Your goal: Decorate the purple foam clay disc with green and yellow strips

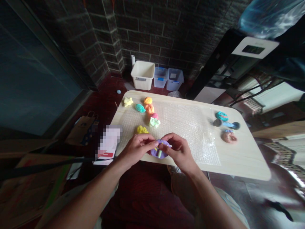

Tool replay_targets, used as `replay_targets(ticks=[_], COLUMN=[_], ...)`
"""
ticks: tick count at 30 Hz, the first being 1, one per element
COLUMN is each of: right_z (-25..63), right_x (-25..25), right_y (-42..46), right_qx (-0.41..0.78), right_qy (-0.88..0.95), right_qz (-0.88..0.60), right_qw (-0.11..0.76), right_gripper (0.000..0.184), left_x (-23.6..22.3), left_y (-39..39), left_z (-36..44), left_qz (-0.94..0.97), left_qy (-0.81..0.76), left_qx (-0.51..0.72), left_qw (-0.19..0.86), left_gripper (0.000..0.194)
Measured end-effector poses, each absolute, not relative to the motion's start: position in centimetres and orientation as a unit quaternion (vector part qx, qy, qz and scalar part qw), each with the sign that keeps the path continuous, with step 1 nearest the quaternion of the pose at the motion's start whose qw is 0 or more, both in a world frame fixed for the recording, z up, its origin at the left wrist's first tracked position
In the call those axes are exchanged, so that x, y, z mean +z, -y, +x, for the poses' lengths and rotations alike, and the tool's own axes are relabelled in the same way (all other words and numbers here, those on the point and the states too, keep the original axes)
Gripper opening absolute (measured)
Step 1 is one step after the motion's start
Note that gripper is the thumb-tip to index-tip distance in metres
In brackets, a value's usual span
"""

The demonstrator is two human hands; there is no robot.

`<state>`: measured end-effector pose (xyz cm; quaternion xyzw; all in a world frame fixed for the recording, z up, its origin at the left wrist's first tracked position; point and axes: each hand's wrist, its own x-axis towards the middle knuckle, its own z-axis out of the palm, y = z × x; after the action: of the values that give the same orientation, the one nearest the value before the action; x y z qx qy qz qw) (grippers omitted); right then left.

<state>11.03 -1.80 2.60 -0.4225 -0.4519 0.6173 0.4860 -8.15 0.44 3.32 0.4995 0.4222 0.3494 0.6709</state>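
Note:
Between my two hands, at the near edge of the table, is a purple clay disc (pixel 162 155) with yellow and pale green bits on its face. My left hand (pixel 140 146) pinches its left side between thumb and fingers. On the other side my right hand (pixel 177 147) has its fingertips closed on the disc's upper right. A yellow clay lump (pixel 142 129) lies just beyond my left fingers. Farther back are a pale green clay lump (pixel 154 122), a pink one (pixel 154 115), an orange one (pixel 150 108) and a teal one (pixel 140 108).
Bubble wrap (pixel 186 124) covers the middle of the pale wooden table (pixel 247 159). A blue bar with dark ends (pixel 226 124), a teal disc (pixel 222 116) and a pinkish clay ring (pixel 229 137) lie at right. Storage bins (pixel 143 76) stand on the floor behind.

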Motion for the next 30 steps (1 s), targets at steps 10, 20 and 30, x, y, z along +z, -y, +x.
replay_targets(ticks=[10, 20, 30], right_z=[11.2, 11.1, 11.2], right_x=[2.1, 2.4, 2.3], right_y=[1.5, 1.6, 1.5], right_qx=[0.622, 0.614, 0.627], right_qy=[0.41, 0.418, 0.395], right_qz=[-0.42, -0.426, -0.429], right_qw=[0.519, 0.517, 0.517], right_gripper=[0.019, 0.023, 0.025], left_x=[2.8, 3.3, 3.6], left_y=[0.1, -0.1, -0.2], left_z=[-7.8, -8.0, -7.8], left_qz=[0.51, 0.499, 0.44], left_qy=[-0.398, -0.39, -0.402], left_qx=[0.388, 0.38, 0.374], left_qw=[0.656, 0.674, 0.711], left_gripper=[0.029, 0.023, 0.028])
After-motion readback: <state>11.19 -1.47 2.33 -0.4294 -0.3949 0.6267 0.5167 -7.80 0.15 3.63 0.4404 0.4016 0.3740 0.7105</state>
